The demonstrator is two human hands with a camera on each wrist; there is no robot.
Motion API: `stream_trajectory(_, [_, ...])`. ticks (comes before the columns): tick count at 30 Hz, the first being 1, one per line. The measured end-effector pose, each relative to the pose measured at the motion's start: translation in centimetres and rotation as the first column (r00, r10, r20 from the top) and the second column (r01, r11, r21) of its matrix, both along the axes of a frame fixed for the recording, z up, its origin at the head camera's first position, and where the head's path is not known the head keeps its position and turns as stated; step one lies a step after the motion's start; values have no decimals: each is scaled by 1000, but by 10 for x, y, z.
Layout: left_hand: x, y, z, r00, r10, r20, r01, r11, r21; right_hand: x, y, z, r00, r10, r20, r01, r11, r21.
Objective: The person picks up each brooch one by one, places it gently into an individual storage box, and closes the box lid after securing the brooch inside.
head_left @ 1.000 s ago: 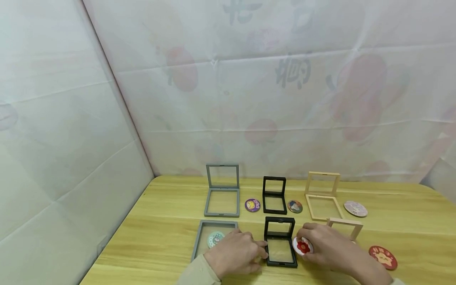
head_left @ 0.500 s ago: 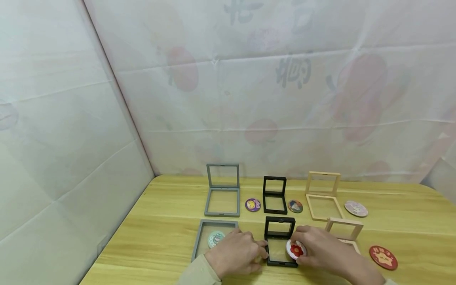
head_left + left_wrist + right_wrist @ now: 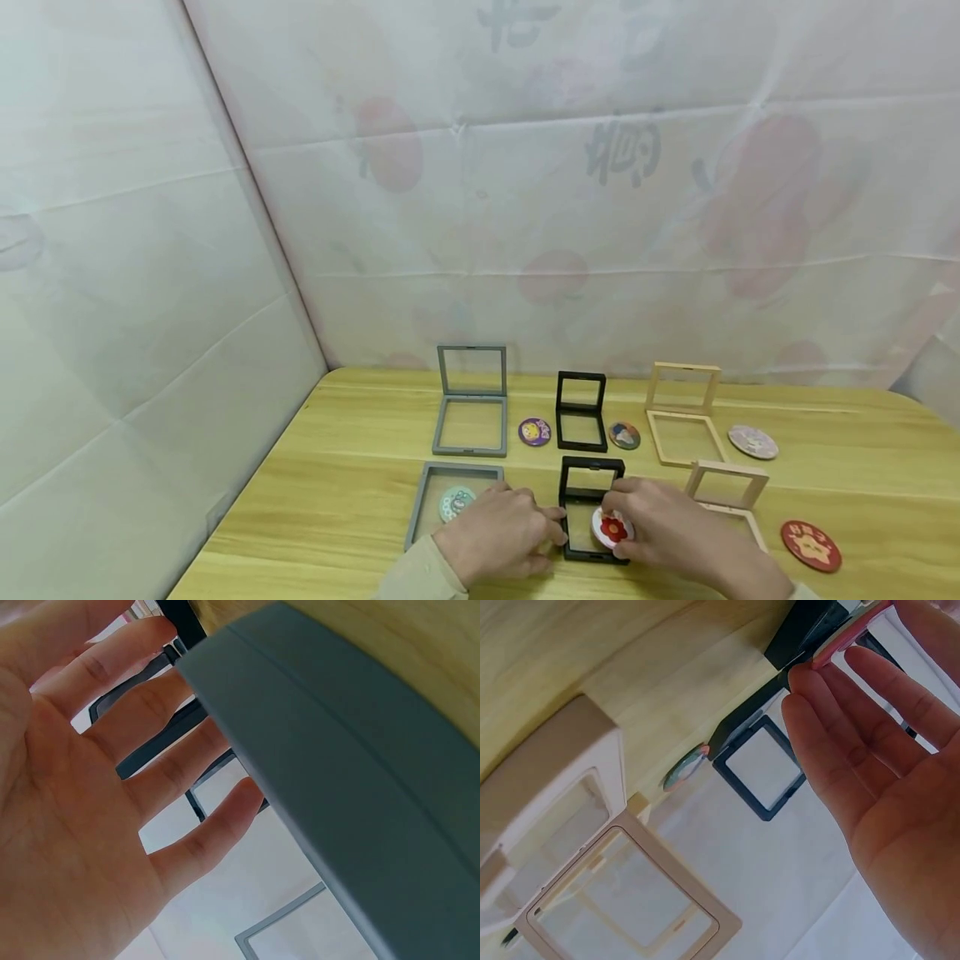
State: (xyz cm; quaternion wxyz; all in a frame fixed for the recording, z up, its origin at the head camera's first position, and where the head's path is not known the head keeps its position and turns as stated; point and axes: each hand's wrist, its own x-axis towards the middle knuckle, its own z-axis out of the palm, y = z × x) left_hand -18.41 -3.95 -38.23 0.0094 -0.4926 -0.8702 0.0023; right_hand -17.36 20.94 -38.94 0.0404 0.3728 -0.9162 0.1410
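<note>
A round white button badge with a red flower is pinched at its edge between the thumb and fingers of my right hand. The badge overlaps the right half of the lower panel of a black display frame, whose lid stands upright. From the right wrist, the badge shows edge-on at the fingertips. My left hand touches the left edge of that frame with its fingertips. The left wrist view shows the left hand with fingers extended, beside a grey frame that hides some fingertips.
A grey frame holding a mint badge lies left. Behind stand opened grey, black and cream frames, with purple, dark and pale badges. Right are a beige frame and red badge.
My right hand has moved left, carrying the flower badge from beside the black frame to over its lower panel. My left hand has kept its place at the frame's left edge.
</note>
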Motion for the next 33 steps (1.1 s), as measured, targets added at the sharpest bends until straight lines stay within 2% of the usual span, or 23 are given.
stream_trajectory(10, [1, 1, 0, 999, -10, -33, 10, 1000, 0, 0, -1, -3, 999, 22, -29, -23, 1000, -20])
stream_trajectory(18, [1, 0, 1, 1000, 8, -10, -8, 1000, -11, -2, -7, -2, 996, 55, -66, -54, 998, 17])
stream_trajectory(23, [2, -1, 1, 1000, 8, -14, -9, 1000, -10, -2, -13, -1, 988, 88, -127, -85, 996, 25])
stream_trajectory(33, [1, 0, 1, 1000, 9, -5, -9, 1000, -7, -1, -19, -4, 971, 98, -219, -78, 992, 98])
